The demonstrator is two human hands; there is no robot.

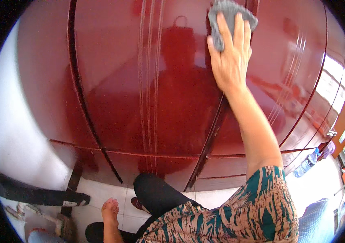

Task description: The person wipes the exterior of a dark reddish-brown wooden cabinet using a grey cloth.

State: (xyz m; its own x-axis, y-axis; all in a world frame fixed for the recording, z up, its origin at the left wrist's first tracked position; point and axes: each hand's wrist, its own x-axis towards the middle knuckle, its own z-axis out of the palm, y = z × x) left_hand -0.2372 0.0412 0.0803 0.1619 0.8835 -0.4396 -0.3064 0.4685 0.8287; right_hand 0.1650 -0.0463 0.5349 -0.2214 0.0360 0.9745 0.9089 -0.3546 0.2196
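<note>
1. Right hand (230, 52) presses a crumpled grey cloth (228, 18) flat against the glossy dark-red wooden wardrobe (111, 81), high up on the front, w/ fingers long and slightly spread over the fabric, palm on the wood just below it.
2. Cloth sits right at the dark vertical seam (211, 141) between two wardrobe doors, near the top of the view.
3. Right forearm runs down from the hand to a patterned teal-and-tan sleeve (257, 206), well below the cloth.
4. Left hand (110, 210) hangs low, below the wardrobe's base over the white tiled floor (95, 190); fingers loosely curled, nothing held.
5. Clear plastic water bottle w/ blue cap (307, 163) lies on the floor at the wardrobe's right end.
6. Person's silhouette reflects in the polished doors, left of the cloth.
</note>
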